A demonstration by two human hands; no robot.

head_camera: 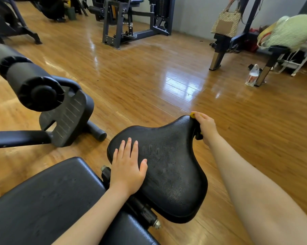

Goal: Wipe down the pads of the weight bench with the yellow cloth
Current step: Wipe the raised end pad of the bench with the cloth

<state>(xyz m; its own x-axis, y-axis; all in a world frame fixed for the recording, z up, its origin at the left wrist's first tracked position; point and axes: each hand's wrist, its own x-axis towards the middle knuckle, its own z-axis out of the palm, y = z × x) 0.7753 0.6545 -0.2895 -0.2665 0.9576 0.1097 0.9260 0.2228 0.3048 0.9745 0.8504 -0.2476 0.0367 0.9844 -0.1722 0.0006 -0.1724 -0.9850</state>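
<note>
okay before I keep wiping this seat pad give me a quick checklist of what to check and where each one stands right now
1. Yellow cloth in right hand: ok, gripped at the far tip of the black saddle-shaped seat pad, though only a corner shows.
2. Left hand steadying the pad: ok, flat on its near-left part.
3. Pad top wiped: cannot tell; faint finger smudges show mid-pad.
4. Long black back pad wiped: cannot tell.
5. Grey foam roller out of the wiping path: ok, off to the left.

A gym: weight machine (135, 20), padded bench (48, 200), perhaps an exercise bike (6, 20).
</note>
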